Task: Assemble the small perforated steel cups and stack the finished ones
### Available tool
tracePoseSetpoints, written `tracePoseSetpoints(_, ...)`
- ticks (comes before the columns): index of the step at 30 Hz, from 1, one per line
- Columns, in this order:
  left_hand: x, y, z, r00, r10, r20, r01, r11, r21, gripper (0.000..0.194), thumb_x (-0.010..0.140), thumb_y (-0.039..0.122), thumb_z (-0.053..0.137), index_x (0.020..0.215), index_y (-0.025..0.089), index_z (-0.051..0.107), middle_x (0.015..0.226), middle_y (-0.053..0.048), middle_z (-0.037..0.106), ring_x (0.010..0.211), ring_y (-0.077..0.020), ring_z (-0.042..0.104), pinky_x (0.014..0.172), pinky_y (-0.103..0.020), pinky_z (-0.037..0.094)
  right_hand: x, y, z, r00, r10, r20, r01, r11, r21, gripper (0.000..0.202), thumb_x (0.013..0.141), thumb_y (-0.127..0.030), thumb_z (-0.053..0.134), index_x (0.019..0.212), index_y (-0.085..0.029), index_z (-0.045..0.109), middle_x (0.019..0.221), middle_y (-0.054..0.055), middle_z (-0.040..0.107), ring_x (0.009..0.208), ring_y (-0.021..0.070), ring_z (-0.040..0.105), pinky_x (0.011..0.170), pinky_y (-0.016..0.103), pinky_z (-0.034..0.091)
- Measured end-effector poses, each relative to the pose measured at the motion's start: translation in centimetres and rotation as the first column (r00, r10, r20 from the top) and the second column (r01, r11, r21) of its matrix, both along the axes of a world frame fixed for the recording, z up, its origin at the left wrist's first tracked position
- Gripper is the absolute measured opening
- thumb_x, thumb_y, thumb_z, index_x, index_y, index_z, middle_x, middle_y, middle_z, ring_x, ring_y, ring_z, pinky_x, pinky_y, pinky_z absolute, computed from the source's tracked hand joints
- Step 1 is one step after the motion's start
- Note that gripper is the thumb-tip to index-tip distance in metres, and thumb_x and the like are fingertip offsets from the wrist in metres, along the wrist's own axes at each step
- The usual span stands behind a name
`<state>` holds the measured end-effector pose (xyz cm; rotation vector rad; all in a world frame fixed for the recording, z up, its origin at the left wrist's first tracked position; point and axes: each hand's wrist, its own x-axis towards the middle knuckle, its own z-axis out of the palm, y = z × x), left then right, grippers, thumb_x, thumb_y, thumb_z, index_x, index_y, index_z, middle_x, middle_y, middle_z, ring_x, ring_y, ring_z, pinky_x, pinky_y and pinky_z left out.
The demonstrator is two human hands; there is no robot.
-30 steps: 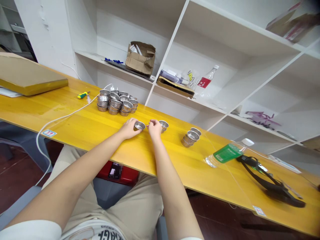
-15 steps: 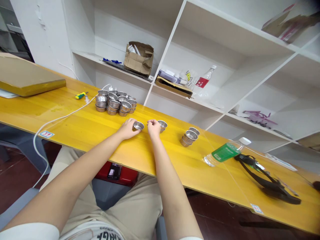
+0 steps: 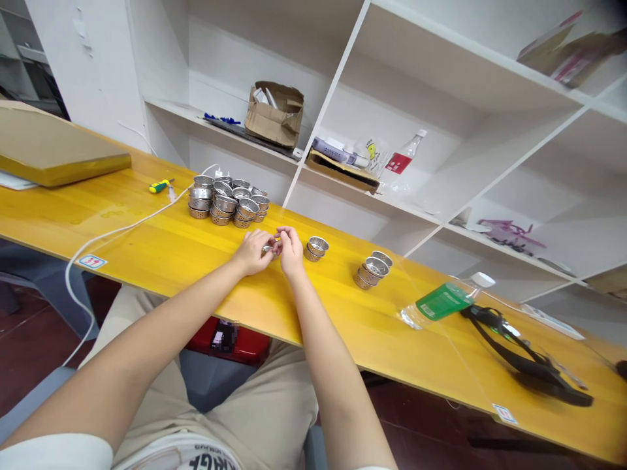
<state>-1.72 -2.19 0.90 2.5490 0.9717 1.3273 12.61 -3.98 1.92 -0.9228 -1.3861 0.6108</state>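
Observation:
A small perforated metal strainer cup (image 3: 267,250) is in my left hand (image 3: 253,253), its fingers wrapped round it just above the table; most of the cup is hidden. My right hand (image 3: 290,251) meets it from the right, with its curled fingertips at the cup's right side. Just right of that hand stands a short stack of two strainer cups (image 3: 317,247). Further right is another group of stacked cups (image 3: 375,267). Behind my left hand, several more stacks of cups (image 3: 225,202) stand close together.
A yellow-green screwdriver (image 3: 159,187) and a white cable (image 3: 122,228) lie to the left, near a flat cardboard box (image 3: 59,147). On the right are a green-labelled bottle (image 3: 443,300) and a black headset-like strap (image 3: 529,365). White shelving (image 3: 416,202) rises behind the wooden table (image 3: 161,245).
My right hand has moved left, away from the two-cup stack, to the cup in my left hand. That stack is now fully in view. My left hand has stayed almost in place.

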Motion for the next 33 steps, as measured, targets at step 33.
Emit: tracePoseSetpoints(33, 0.2, 1.2, -0.9, 0.988, -0.033, 0.152, 0.043, 0.997, -0.063, 0.018, 0.100, 0.038, 0.038, 0.096, 0.024, 0.048, 0.096, -0.009, 0.060, 0.094, -0.0260, 0.059, 0.089, -0.044, 0.051, -1.8, -1.9, 0.1, 0.939, -0.064, 0.339, -0.012, 0.976, 0.219, 0.049, 0.101, -0.043, 0.050, 0.146, -0.025, 0.042, 0.140, 0.015, 0.060, 0.108, 0.0238, 0.068, 0.103, 0.046, 0.054)
